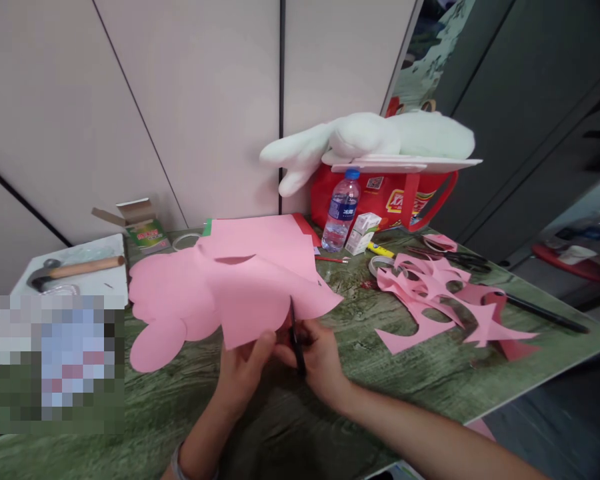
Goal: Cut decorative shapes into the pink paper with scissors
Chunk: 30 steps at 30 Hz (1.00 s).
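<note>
My left hand (247, 363) grips the lower edge of a pink paper sheet (255, 300), thumb on top and the other fingers mostly hidden beneath. In my right hand (323, 357) is a pair of black scissors (297, 343), with a blade in a curved cut in that sheet. The cut part of the paper flares out to the right. To the left lie several rounded pink paper pieces (173, 287), overlapping each other. Behind the held sheet rests a stack of pink paper (275, 233).
Pink paper offcuts (430, 300) lie at the right beside a tape roll (380, 267). A water bottle (341, 210), a small white box (363, 233) and a red bag (380, 193) stand at the back. A hammer (80, 270) lies on a white board at the left.
</note>
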Motion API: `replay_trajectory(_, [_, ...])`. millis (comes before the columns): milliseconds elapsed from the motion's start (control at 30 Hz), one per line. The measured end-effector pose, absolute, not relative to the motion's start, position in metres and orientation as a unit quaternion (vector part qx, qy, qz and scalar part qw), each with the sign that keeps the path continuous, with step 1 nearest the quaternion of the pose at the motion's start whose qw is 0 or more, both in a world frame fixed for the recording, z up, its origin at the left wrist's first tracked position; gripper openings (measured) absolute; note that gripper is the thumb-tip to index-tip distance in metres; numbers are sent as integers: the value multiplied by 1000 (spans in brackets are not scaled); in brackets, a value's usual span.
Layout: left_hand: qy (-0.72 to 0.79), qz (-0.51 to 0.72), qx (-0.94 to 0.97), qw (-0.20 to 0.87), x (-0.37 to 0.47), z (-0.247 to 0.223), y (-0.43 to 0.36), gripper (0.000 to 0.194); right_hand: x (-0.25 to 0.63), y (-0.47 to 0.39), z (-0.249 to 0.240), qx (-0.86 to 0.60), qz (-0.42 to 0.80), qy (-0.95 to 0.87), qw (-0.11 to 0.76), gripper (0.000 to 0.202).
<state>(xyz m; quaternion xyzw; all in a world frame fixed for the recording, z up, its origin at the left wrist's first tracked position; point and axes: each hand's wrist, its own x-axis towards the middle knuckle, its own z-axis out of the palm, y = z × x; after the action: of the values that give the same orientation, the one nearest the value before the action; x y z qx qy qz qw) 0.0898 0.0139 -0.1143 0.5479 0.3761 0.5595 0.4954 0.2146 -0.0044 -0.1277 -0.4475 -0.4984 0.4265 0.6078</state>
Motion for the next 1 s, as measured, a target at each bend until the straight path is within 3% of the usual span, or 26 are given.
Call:
replay_trajectory(167, [394, 626, 429, 519, 95, -113, 15, 18, 211, -2, -133, -408, 563, -463, 550, 46])
replay_trajectory(367, [424, 605, 322, 591, 102, -94, 19, 30, 209, -4, -140, -363, 667, -434, 485, 40])
replay_trajectory(667, [448, 605, 293, 590, 95, -102, 24, 36, 204, -5, -121, -366, 673, -436, 472, 42])
replay_trajectory(1000, [457, 604, 245, 606, 87, -84, 35, 31, 201, 11, -112, -385, 720, -433, 382, 51])
